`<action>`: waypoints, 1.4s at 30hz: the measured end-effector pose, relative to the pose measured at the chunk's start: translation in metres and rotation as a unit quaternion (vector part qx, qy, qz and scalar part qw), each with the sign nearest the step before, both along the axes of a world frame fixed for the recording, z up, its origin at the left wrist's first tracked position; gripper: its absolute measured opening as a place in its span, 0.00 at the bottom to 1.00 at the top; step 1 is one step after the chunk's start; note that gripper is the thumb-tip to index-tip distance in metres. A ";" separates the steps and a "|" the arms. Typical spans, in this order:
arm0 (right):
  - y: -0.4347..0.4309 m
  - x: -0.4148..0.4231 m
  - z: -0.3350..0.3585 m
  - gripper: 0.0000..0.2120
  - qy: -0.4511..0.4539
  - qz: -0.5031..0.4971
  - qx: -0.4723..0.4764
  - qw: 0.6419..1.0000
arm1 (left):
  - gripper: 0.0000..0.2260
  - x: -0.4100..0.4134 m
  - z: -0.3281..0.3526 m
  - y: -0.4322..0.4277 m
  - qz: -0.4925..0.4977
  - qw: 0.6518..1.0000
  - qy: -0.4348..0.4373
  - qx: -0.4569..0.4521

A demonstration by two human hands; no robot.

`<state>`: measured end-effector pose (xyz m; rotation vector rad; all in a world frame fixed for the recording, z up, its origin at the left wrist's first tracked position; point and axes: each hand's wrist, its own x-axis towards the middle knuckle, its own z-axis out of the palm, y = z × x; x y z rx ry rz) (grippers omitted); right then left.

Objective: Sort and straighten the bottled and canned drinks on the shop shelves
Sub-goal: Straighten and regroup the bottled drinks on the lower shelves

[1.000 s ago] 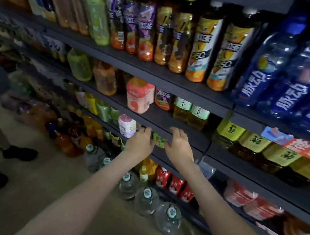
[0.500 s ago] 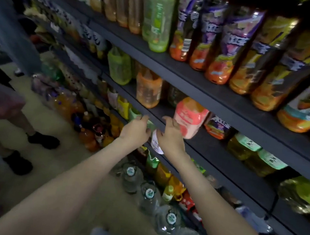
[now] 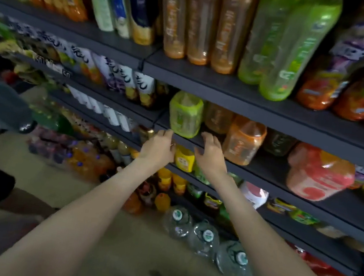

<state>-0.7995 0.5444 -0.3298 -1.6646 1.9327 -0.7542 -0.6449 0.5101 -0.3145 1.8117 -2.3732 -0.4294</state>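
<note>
— How do the hands lie?

— Both bare arms stretch forward to the front edge of the shelf that carries the squat green bottle. The left hand has its back to the camera and its fingers reach up to that edge. Its fingertips are blurred, so I cannot tell whether it pinches anything. The right hand is near it, with fingers loosely spread and curved, grasping nothing.

— And the drinks?

— The green bottle stands at the front edge, just above the gap between the hands. A yellow bottle on the shelf below shows between the two hands. An orange bottle stands just right of the right hand, and a pink bottle stands further right on the same shelf. Water jugs stand on the floor beneath.

— What differs from half a second ago?

— Then the hands were almost touching, around a white-labelled bottle beside the pink one. Now they are apart and further left along the shelf, under the green bottle. The pink bottle lies well off to the right.
</note>
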 end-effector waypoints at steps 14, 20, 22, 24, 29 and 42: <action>-0.158 0.135 -0.020 0.30 -0.070 0.012 0.016 0.997 | 0.22 0.123 -0.019 -0.163 0.022 0.999 -0.019 0.030; -0.214 0.171 -0.028 0.35 -0.148 -0.098 0.067 0.982 | 0.21 0.167 -0.031 -0.213 0.102 0.990 0.092 -0.024; -0.226 0.177 -0.032 0.36 -0.164 -0.130 0.067 0.976 | 0.20 0.176 -0.042 -0.225 0.106 0.987 0.116 -0.025; -0.237 0.181 -0.037 0.36 -0.176 -0.156 0.055 0.970 | 0.19 0.179 -0.055 -0.238 0.105 0.980 0.166 -0.016; -0.256 0.195 -0.051 0.30 -0.194 -0.226 0.000 0.955 | 0.16 0.175 -0.073 -0.268 0.069 0.958 0.277 -0.030; -0.264 0.210 -0.070 0.31 -0.137 -0.310 -0.041 0.940 | 0.20 0.173 -0.101 -0.299 -0.087 0.949 0.281 -0.111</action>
